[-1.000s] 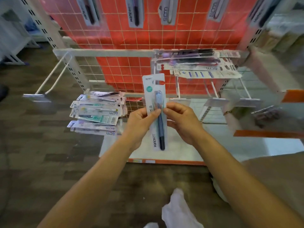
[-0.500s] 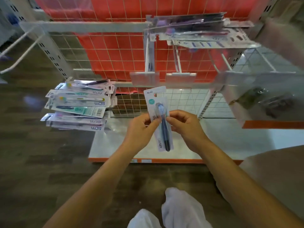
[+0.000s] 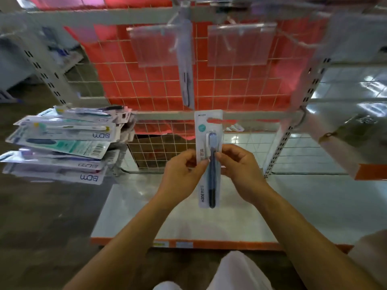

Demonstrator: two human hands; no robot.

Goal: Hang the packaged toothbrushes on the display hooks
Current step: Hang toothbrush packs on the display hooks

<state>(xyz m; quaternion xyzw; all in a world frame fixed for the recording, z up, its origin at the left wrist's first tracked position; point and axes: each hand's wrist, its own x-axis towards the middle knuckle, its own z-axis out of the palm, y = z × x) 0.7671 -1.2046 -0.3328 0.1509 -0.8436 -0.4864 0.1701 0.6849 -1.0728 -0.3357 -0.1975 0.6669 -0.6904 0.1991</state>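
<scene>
Hung BDM packs off the base shelf's left edge: unchanged. Left hand still pinches the Hane toothbrush pack by its left side edge, and right hand pinches the right edge. Pack is upright in the air over the shelf's back edge. Change: view has dropped and closed in, so the clear tag holders now sit above the pack. Looks like lining up on a hook; pack not hung yet.
</scene>
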